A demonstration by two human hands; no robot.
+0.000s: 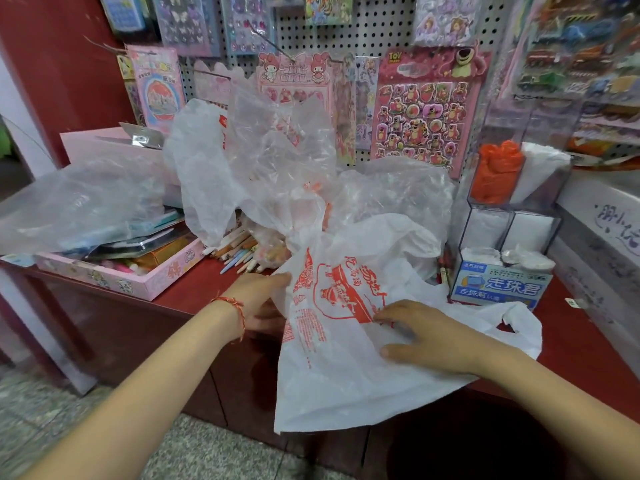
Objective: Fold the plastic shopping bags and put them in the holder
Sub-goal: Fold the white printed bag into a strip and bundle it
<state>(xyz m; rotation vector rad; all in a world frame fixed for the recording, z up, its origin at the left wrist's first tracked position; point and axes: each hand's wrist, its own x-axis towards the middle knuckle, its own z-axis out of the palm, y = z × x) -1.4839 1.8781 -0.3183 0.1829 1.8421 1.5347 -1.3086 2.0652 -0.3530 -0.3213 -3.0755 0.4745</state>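
White plastic, red print: the shopping bag lies spread on the red counter, its near corner hanging over the edge toward me. My right hand rests flat on its middle, fingers straight and spread, pinning it and gripping nothing. My left hand is at the bag's left edge. Its fingertips touch the plastic, but the sheet partly covers them, so I cannot tell whether they pinch it.

The bag's long axis seems to run across me, left to right, with the handle loops lying past my right hand. I judge the fold should go along that line, the left hand bringing its edge over while the right keeps the sheet pinned.

Behind it is a heap of loose bags, still unfolded. Far right stands the clear holder, with orange and white bags in its top compartment. It is nearer my right hand.
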